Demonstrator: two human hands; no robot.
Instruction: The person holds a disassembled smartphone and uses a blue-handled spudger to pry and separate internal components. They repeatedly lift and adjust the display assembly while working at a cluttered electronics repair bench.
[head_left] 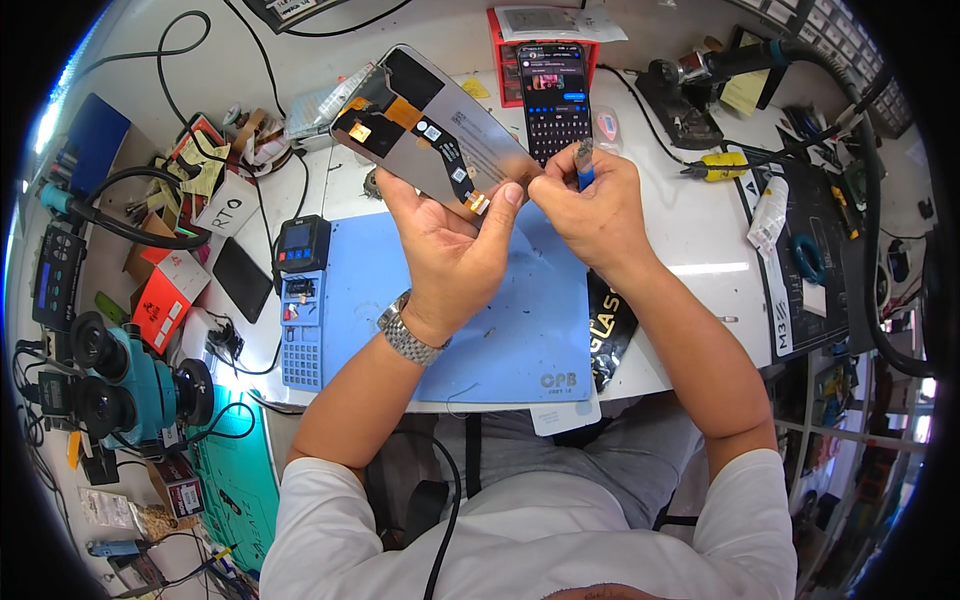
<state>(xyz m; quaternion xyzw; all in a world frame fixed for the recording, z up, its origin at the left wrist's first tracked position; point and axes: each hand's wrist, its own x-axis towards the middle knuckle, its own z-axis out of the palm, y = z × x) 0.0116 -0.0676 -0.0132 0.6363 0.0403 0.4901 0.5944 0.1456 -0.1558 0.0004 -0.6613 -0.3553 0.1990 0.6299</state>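
Observation:
My left hand (447,240), with a metal watch (410,332) on its wrist, grips a phone display panel (478,130). The panel is tilted above the mat, its silvery back, black patches and orange flex cable showing. My right hand (597,205) is closed round a slim blue tool (585,179) whose grey upper end sticks up past the fingers. Its thumb and forefinger are at the panel's lower right corner; the tool's lower end is hidden in the hand.
Below lies a blue repair mat (520,340) with a small black device (303,244) at its left edge. A lit phone (556,100) leans against a red drawer box (508,75). A teal microscope (140,385) stands left; a hot-tool holder (680,105) and cables stand right.

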